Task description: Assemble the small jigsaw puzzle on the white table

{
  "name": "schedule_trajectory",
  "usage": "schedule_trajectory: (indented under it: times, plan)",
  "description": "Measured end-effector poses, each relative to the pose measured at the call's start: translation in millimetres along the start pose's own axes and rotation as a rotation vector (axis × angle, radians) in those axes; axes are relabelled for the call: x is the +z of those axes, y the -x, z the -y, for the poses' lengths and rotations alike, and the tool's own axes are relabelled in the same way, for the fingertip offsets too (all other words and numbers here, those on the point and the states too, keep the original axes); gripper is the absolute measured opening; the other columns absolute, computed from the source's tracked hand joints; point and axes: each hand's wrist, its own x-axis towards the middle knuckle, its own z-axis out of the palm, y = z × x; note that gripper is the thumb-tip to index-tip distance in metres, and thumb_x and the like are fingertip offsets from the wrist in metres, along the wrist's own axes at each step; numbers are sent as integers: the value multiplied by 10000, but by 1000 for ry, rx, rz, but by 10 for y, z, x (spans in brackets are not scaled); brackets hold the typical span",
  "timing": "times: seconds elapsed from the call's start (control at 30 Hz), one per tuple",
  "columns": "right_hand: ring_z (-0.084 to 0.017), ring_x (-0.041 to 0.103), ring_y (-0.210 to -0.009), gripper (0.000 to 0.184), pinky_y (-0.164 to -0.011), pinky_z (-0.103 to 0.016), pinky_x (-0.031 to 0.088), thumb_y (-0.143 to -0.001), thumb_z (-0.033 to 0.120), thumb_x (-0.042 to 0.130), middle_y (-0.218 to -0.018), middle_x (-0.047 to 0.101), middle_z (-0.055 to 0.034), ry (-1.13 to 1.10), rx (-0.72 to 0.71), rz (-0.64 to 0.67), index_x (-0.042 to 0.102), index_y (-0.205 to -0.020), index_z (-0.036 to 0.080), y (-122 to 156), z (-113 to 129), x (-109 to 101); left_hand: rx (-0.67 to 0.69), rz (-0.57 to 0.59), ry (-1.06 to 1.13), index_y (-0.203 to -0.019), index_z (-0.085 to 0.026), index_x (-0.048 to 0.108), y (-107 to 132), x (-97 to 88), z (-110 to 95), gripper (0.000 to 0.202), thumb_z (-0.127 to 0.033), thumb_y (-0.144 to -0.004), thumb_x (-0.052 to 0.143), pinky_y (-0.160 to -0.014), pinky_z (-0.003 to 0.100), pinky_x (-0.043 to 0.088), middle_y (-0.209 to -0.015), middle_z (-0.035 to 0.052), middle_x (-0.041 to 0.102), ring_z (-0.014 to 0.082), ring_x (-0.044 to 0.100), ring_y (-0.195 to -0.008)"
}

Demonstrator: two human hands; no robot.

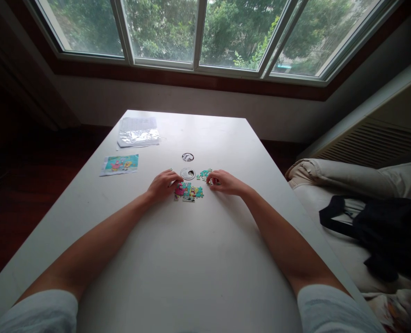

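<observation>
On the white table, in front of you, the partly joined jigsaw puzzle lies flat between your 2 hands, showing pink, teal and yellow, with an uneven outline. Your left hand is at its left end, fingers bent and reaching the pink part; whether the fingertips are pressed together or clamped on a piece, you cannot tell from here. Your right hand is just beyond the other end, thumb and fingers curled over the loose puzzle pieces, and it is too small to tell whether they pinch any of them. Just beyond the joined part are 2 round items: the nearer disc is pale-rimmed with a dark patch, and the farther disc is dark-edged. To your left lies the reference picture, printed with cartoon figures on teal, and beyond it a clear plastic bag. To your right, beside the table, a black bag rests on the pale sofa.
</observation>
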Motion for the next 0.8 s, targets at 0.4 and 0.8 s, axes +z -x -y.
schedule_trajectory:
  times: [0.4, 0.8]
  plan:
    - [-178, 586, -827, 174, -799, -283, 401, -840, 174, 687, -858, 688, -29, 83, -26, -70, 715, -1005, 223, -34, 36, 58, -7, 7, 6, -980, -235, 736, 6, 18, 14, 207, -166, -939, 545, -829, 325, 483, -948, 25, 738, 194, 618, -921]
    - [-191, 587, -842, 159, -799, -296, 407, -855, 170, 663, -860, 702, -36, 123, -6, -90, 729, -986, 231, -41, 43, 75, -10, 18, 4, -989, -244, 741, 3, 9, 15, 225, -198, -953, 523, -824, 337, 491, -956, 32, 738, 199, 623, -929]
